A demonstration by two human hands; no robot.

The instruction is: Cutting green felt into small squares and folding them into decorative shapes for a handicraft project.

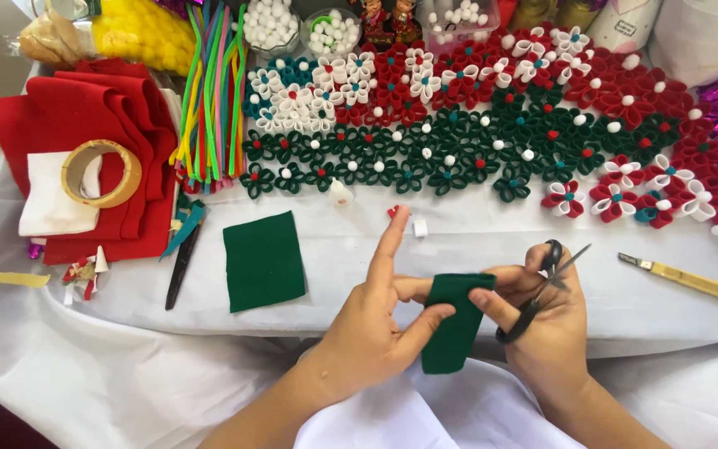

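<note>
Head view: left hand pinches a green felt strip between thumb and fingers, index raised. Right hand touches the strip's edge, gripping black scissors. Green felt square lies left on white tablecloth; felt flowers behind.

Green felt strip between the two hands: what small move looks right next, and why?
Probably bring the scissors round to the edge of the green felt strip. The right hand has them looped on its fingers, blades pointing up and away from the felt, while the left hand pinches the strip ready.
</note>
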